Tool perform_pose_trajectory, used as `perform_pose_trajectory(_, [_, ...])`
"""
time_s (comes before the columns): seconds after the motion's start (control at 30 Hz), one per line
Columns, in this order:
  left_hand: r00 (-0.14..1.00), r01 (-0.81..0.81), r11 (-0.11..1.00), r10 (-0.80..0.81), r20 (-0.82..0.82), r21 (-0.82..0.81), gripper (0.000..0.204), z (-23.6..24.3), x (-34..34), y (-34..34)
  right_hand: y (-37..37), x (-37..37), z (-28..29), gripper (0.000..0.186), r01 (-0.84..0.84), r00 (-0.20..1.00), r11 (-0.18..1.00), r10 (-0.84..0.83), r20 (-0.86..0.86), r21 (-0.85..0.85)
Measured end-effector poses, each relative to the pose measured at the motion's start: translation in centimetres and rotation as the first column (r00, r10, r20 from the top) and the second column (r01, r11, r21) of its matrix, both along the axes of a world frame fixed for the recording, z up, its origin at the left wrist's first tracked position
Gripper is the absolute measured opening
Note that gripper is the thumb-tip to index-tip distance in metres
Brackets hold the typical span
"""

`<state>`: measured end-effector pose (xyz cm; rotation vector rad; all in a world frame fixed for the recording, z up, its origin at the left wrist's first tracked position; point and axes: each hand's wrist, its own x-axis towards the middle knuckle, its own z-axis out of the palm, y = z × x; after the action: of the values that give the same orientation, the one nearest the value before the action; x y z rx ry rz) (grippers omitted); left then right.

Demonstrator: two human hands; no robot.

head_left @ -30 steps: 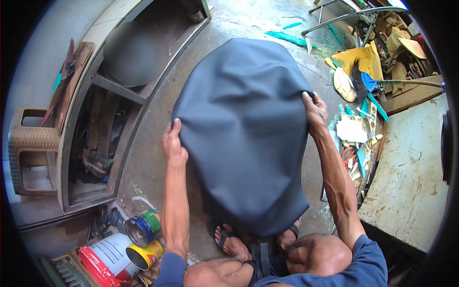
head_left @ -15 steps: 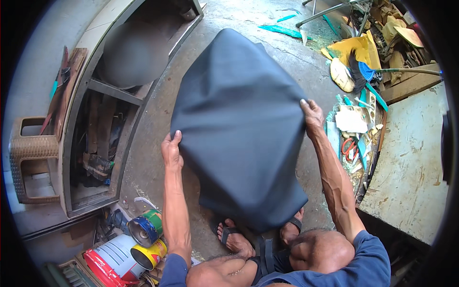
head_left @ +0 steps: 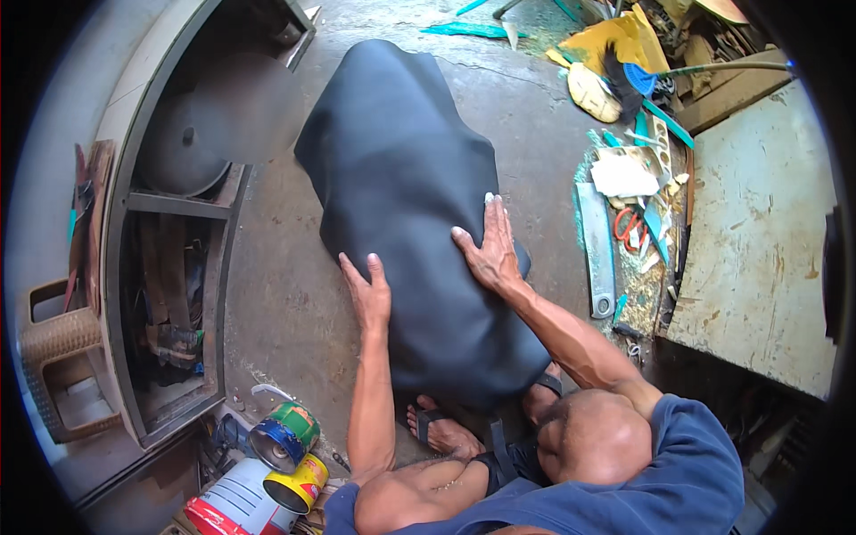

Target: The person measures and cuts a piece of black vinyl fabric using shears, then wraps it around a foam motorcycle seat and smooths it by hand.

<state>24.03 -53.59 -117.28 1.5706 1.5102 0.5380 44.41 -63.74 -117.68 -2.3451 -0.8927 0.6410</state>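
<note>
A smooth black sheet (head_left: 406,169), like vinyl or leatherette, drapes over a long bulky shape on the floor between my feet and the cabinet. What lies under it is hidden. My left hand (head_left: 367,292) rests against the sheet's left side, thumb and fingers apart. On the right side my right hand (head_left: 490,251) presses flat on the sheet, its fingers stretched out and thumb spread. Neither hand grips the material. The near end of the sheet reaches my sandalled feet (head_left: 446,435).
At right lie red-handled scissors (head_left: 629,229), a grey flat strip (head_left: 596,259), teal scraps and a blue brush head (head_left: 640,78), beside a worn pale panel (head_left: 758,241). An open cabinet (head_left: 178,203) stands left. Paint tins (head_left: 283,439) and a white-red bucket (head_left: 241,499) sit lower left.
Both hands have let go of the sheet's side edges and moved inward onto it. The raised, stretched sheet has come down and now hugs a longer, narrower shape. The view has shifted slightly.
</note>
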Motion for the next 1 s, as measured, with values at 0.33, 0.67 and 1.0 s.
perform_pose_trajectory(0.33, [0.836,-0.085,0.950,0.232,0.497,-0.301,0.086,-3.3,-2.3,2.0,0.1,3.4,-1.0,0.104,0.207,0.899,0.975,-0.154,-0.410,0.087])
perform_pose_trajectory(0.67, [0.900,-0.124,0.878,0.296,0.320,-0.463,0.070,0.6,-5.7,-0.3,-1.1,5.1,-3.2,0.071,0.521,0.438,0.836,-0.435,-0.787,-0.172])
perform_pose_trajectory(1.0, [0.534,-0.155,0.581,0.730,0.426,-0.799,0.055,5.6,-4.6,-6.1,-4.4,3.5,-2.8,0.061,0.500,0.389,0.852,-0.383,-0.838,-0.157])
